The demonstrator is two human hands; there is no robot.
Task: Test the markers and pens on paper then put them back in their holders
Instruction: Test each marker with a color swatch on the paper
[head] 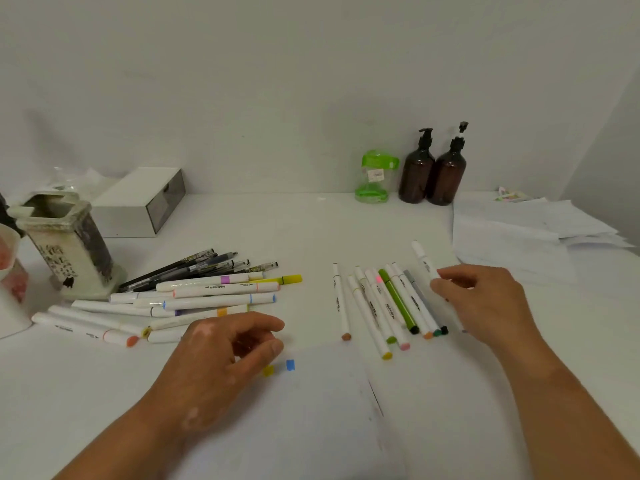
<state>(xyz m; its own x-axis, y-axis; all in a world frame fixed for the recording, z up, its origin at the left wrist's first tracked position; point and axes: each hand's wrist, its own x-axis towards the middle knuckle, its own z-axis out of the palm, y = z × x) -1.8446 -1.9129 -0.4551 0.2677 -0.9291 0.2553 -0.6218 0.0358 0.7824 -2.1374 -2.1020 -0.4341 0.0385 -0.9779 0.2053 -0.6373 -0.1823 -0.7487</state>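
A sheet of paper [329,410] is seen at the lower middle of the frame, marked with a yellow swatch [267,370] and a blue swatch [290,365]. The left hand [221,351] is held over it, fingers loosely curled, with nothing gripped. At centre right a white marker [424,259] is pinched by the right hand [485,303], just beside a row of markers [381,306]. A pile of markers [207,296] and black pens [194,266] is found at centre left, beside a ceramic holder [65,244]. Farther back, a white box [138,202], a green jar [375,178] and two brown pump bottles [433,168] are set by the wall.
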